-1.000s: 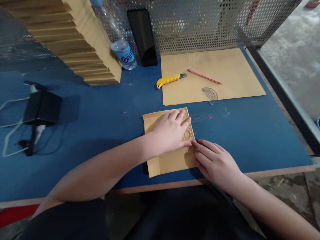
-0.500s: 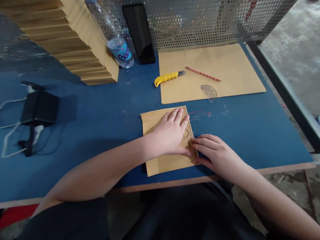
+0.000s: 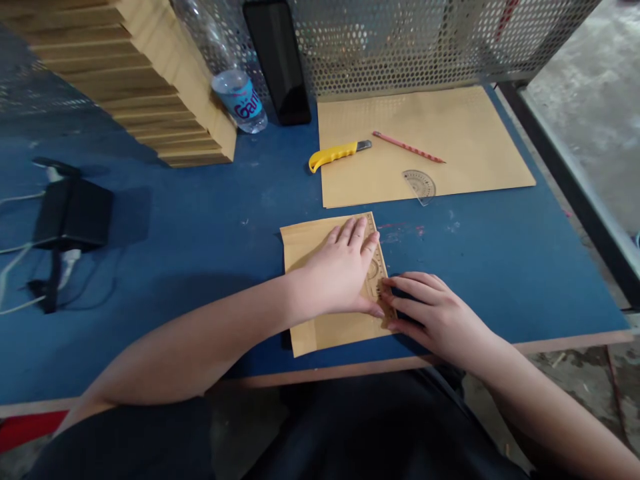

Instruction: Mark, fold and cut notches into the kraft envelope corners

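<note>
A folded sheet of brown paper (image 3: 330, 333) lies near the table's front edge. Along its right side rests a clear ruler (image 3: 373, 270) with a round cut-out and printed marks. My left hand (image 3: 340, 270) is spread flat over both, its fingertips at the ruler's far end and its thumb near the close end. At the paper's right edge, my right hand (image 3: 433, 310) has bent fingers on the edge beside the ruler and its thumb by the near corner, gripping the paper's edge. Part of the ruler is hidden under my left hand.
Behind lies a larger brown sheet (image 3: 470, 140) bearing a yellow cutter knife (image 3: 335, 156), a pink pencil (image 3: 410, 147) and a clear protractor (image 3: 421, 185). A paper stack (image 3: 165, 127), water bottle (image 3: 243, 103) and phone (image 3: 283, 67) stand at the back; a black charger (image 3: 73, 213) with cables is left.
The view shifts slightly. My left hand stays pressed on the ruler and paper. The fingers of my right hand spread a little more at the paper's edge.
</note>
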`<state>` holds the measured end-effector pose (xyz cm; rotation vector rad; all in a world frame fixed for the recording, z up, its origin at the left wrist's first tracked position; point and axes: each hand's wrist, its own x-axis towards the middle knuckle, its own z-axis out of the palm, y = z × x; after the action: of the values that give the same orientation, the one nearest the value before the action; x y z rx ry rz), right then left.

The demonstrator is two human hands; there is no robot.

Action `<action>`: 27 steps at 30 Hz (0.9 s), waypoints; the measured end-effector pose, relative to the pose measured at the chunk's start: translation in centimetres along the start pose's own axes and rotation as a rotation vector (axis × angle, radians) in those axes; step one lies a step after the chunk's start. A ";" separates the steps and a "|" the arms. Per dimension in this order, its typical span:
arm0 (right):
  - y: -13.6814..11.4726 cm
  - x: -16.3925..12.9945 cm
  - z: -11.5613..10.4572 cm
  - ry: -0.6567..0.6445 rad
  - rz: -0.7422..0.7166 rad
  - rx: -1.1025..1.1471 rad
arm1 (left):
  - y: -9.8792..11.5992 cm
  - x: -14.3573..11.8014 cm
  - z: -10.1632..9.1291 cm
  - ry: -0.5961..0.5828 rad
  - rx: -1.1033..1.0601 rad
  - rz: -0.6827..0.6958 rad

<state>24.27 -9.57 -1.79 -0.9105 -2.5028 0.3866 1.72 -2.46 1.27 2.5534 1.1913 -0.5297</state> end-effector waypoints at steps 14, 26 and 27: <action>-0.1 0.1 -0.3 -0.021 -0.011 -0.053 | 0.1 0.1 0.4 0.032 0.006 0.000; -0.3 0.7 -1.1 -0.134 -0.033 -0.128 | 0.3 0.5 -0.2 -0.022 -0.022 -0.021; -0.3 0.8 -1.4 -0.168 -0.048 -0.136 | 0.3 0.5 -0.2 -0.022 -0.017 -0.020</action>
<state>24.25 -9.08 -0.17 -0.9006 -2.7274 0.2915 2.31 -2.27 1.29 2.5172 1.2097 -0.5484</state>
